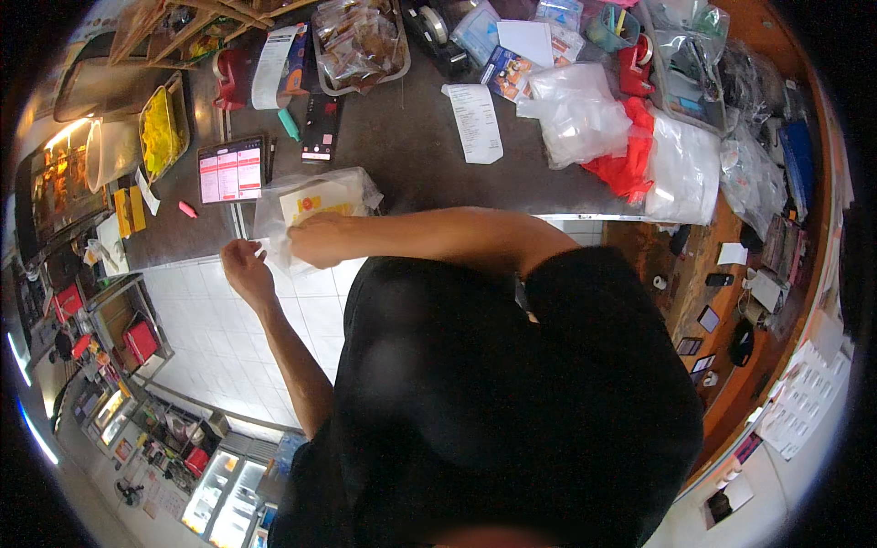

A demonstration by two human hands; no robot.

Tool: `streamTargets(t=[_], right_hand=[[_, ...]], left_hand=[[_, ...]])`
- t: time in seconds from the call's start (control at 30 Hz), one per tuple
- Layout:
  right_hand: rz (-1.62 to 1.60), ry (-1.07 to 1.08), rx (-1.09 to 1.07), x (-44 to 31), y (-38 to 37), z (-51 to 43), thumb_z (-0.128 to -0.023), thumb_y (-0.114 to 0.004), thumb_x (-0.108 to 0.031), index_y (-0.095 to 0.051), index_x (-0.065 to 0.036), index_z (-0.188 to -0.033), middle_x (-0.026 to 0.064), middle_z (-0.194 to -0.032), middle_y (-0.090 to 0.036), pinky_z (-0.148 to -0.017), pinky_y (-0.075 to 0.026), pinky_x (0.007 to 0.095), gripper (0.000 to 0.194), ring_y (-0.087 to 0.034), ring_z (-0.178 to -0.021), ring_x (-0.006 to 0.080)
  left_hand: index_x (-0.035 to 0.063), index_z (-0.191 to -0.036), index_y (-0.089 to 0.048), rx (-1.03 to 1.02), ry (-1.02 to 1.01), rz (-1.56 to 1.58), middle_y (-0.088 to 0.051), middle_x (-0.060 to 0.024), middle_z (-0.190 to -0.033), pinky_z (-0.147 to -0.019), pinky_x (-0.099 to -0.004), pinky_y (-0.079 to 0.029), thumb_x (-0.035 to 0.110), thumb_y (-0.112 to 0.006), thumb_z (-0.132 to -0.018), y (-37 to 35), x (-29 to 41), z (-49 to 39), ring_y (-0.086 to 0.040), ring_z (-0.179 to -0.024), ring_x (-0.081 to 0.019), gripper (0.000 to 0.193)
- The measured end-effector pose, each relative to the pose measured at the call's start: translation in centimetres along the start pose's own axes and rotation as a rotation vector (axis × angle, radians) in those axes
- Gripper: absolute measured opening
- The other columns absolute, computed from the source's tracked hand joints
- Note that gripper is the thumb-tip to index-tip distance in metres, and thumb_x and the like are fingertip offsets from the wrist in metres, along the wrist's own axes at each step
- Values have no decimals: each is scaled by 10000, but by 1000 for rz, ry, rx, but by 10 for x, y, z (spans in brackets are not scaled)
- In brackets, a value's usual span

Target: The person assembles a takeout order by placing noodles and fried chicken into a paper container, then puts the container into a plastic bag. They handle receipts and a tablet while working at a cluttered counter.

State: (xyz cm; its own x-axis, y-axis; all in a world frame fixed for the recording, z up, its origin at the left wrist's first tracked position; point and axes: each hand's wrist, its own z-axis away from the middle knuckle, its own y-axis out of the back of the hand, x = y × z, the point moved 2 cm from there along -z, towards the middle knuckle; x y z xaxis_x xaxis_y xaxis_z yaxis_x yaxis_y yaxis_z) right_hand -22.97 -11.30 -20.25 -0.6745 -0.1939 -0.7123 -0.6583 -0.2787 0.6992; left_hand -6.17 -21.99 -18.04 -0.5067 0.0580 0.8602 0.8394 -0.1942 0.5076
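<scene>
A clear plastic bag [272, 212] lies at the front edge of the dark counter, partly hanging over it. Inside is a pale package with yellow and red print [320, 204]. My right hand [320, 238] reaches across and is closed on the near side of the bag, its fingers partly hidden. My left hand [248, 272] is just left of the bag, fingers curled. Whether it pinches a bit of plastic is unclear. Beyond the bag stands a tablet [231, 171] with a lit screen, and a smartphone [320, 129] lies behind.
On the counter [397, 147] are a printed receipt [474, 122], a green marker [288, 125], a pink marker [188, 209] and a red tape dispenser [229, 79]. A tray of brown packets [360, 44] sits at the back. Plastic bags [582, 113] pile up on the right.
</scene>
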Motion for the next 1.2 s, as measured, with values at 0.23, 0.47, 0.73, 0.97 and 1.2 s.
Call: streamTargets(t=[0.23, 0.47, 0.73, 0.97, 1.2], right_hand=[[-11, 78, 294, 21, 23, -43, -769, -687, -153, -746, -3, -831, 224, -877, -722, -688, -581, 491, 172, -730, -803, 364], [-112, -22, 376, 23, 20, 21, -798, -639, -71, -685, 11, -950, 167, -995, -677, -741, -568, 480, 179, -710, -896, 337], [-6, -118, 175, 48, -54, -138, -850, -598, -137, -713, -2, -988, 235, -1009, -730, -799, -572, 566, 225, -711, -976, 399], [235, 46, 168, 50, -84, -94, -867, -625, -241, -775, -101, -990, 160, -1098, -733, -963, -531, 507, 239, -642, -1157, 340], [251, 174, 127, 42, -75, -72, -865, -595, -209, -783, -91, -911, 146, -1130, -727, -1041, -462, 481, 226, -605, -1217, 342]], left_hand=[[30, -1319, -529, -317, -325, -709, -622, -210, -1221, -940, -486, -524, 257, -694, -954, -22, 26, 37, -620, -1149, -387, 461], [48, -1049, -666, -20, -401, -690, -716, -188, -910, -784, -472, -546, 135, -616, -892, -36, -1, 1, -696, -893, -409, 187], [27, -969, -574, -158, -305, -629, -675, -229, -817, -650, -503, -502, 135, -578, -984, 8, 20, 3, -670, -764, -442, 110], [31, -936, -620, 44, -652, -690, -652, -182, -789, -787, -414, -525, 16, -522, -933, 13, 58, 24, -642, -766, -417, 99], [18, -798, -568, -590, -40, 48, -571, -52, -726, -768, -284, -480, -57, -455, -849, 18, 84, 7, -546, -705, -137, 145]])
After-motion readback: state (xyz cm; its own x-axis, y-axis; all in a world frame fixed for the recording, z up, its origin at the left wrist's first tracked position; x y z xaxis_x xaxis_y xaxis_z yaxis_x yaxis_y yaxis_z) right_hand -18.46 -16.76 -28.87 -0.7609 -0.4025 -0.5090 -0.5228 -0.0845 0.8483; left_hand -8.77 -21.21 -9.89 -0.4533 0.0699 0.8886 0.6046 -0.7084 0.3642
